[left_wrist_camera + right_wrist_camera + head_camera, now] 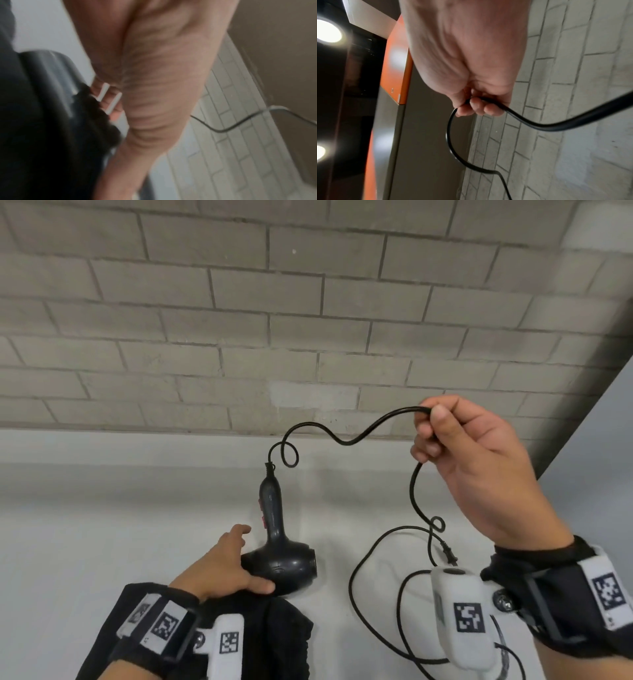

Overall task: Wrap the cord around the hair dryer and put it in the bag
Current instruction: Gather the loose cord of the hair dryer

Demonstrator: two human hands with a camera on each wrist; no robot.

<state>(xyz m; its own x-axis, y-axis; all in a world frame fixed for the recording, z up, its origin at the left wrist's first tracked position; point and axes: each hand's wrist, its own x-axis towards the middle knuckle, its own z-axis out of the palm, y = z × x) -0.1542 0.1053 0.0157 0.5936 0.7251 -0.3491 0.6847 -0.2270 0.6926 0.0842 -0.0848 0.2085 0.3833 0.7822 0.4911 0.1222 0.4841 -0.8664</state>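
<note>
A black hair dryer [286, 563] lies on the white table [102, 525] with its handle pointing away from me. My left hand [252, 562] holds its round body, thumb on the near side and fingers on the far side. The black cord [342, 440] rises from the handle's end in a small loop and runs right to my right hand [430, 419], which pinches it raised above the table. From there the cord drops to loose coils and the plug [449, 555]. The right wrist view shows my right hand [477, 106] curled on the cord [556, 127]. The black bag [274, 642] lies under my left wrist.
A grey brick wall [308, 320] stands right behind the table. A dark grey panel [599, 422] closes off the right side. The right wrist view shows an orange panel [397, 75] and ceiling lights. The left wrist view is blurred, with dark fabric [34, 135] beside my palm.
</note>
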